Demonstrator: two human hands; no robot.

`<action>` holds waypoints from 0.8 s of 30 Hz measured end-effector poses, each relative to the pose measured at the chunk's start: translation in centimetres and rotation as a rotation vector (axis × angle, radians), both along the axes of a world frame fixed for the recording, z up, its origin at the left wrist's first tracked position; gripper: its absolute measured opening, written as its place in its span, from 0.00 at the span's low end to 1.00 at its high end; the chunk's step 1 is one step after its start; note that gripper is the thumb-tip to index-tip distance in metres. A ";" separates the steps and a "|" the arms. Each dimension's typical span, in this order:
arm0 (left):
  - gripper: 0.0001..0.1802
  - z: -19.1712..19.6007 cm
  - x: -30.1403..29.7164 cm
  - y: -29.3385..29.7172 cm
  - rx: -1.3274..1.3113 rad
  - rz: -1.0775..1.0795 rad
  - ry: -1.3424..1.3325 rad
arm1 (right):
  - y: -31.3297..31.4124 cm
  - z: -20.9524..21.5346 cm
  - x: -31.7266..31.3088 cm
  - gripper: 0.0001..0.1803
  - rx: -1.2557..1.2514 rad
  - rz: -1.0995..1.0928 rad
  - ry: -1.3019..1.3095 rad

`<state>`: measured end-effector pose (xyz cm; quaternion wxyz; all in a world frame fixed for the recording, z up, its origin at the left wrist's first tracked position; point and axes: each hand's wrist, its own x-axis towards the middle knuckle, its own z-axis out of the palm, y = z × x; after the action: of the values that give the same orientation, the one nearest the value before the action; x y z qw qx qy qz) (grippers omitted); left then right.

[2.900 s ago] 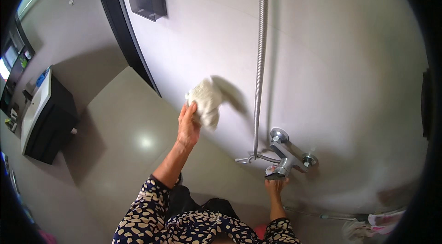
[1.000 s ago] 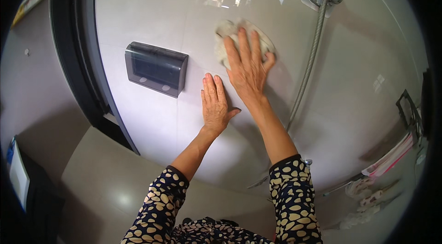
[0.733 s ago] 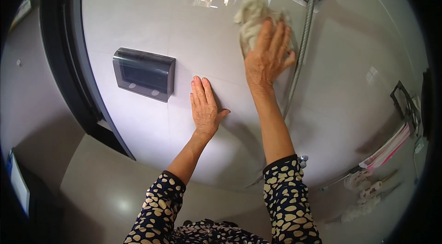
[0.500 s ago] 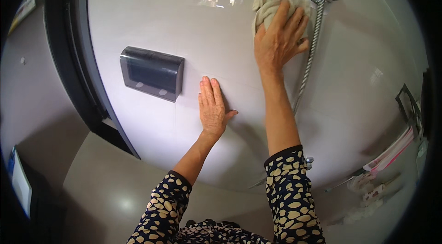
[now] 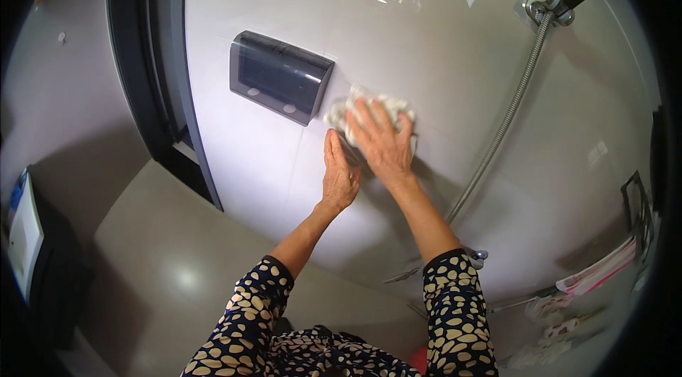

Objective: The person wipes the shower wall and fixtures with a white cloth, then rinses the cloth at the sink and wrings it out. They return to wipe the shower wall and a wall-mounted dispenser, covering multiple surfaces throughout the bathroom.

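Note:
A crumpled cream cloth [image 5: 339,115] lies against the glossy pale wall [image 5: 440,57], slightly smeared by motion. My right hand [image 5: 383,139] presses on it from above, fingers bent over the fabric. Just to its left, my left hand [image 5: 341,174] is raised with fingers stretched and side by side, its edge toward the wall; it holds nothing. Whether its fingertips touch the cloth I cannot tell. A dark, see-through cover box [image 5: 280,78] is fixed to the wall up and to the left of both hands.
A shower hose [image 5: 508,117] hangs from a chrome holder [image 5: 547,4] at upper right, down to a tap [image 5: 477,257]. A dark door frame [image 5: 153,57] runs along the left. Pink-and-white towels [image 5: 597,270] hang at far right.
My right hand has brought the cloth down and left, from beside the shower holder to near the cover box. My left hand has turned from lying flat to standing on edge.

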<state>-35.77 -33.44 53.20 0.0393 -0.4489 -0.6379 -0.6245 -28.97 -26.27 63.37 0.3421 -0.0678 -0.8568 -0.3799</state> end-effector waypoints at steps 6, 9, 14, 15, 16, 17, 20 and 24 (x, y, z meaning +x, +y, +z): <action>0.49 -3.6 -2.6 -1.0 0.028 -0.076 -0.173 | 0.0 0.8 -1.1 0.21 0.109 0.024 0.040; 0.51 -1.8 -3.0 -2.2 -0.014 -0.209 -0.376 | -0.3 6.4 -3.4 0.21 0.104 -0.036 0.397; 0.46 0.2 -3.1 -2.0 0.089 -0.433 -0.788 | -1.0 3.4 -5.4 0.20 0.085 -0.031 0.395; 0.46 0.5 -2.7 -2.2 0.122 -0.464 -0.847 | -0.9 2.1 -5.3 0.21 0.081 -0.008 0.365; 0.47 0.5 -2.4 -2.2 0.153 -0.498 -0.906 | -0.8 0.9 -5.0 0.21 0.078 0.012 0.336; 0.49 -0.4 -2.9 -1.6 0.208 -0.518 -0.918 | -1.2 0.8 -4.6 0.21 0.077 0.027 0.295; 0.48 -0.4 -3.5 -1.3 0.212 -0.511 -0.954 | -0.8 -1.5 -3.2 0.19 0.075 0.081 0.127; 0.49 0.9 -2.7 -1.4 0.075 -0.431 -0.852 | 0.7 -1.1 1.0 0.19 0.118 0.018 0.150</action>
<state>-38.49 -34.79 54.14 -0.3398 -0.2734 -0.4668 -0.7694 -27.99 -25.58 62.22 0.4122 -0.0682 -0.8053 -0.4207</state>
